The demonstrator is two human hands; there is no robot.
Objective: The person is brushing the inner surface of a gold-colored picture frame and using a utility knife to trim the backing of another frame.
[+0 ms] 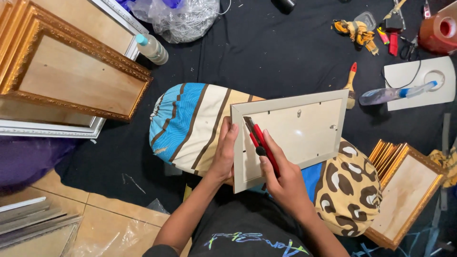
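Observation:
A pale grey picture frame [304,102] lies face down on my lap, its white backing board showing. My left hand [223,152] grips the frame's left edge, fingers curled over the rim. My right hand [281,178] holds a red utility knife [259,140], its blade tip pointing at the frame's upper left inner corner. Under the frame lies a striped blue, cream and brown cushion [190,123] next to a leopard-print fabric [347,185].
Gold ornate frames [71,76] are stacked at the left, and another gold frame [404,190] leans at the right. On the black cloth lie a plastic bottle [152,47], a spray bottle [395,93], a paintbrush [351,81], scissors, small tools and a tape roll [440,31].

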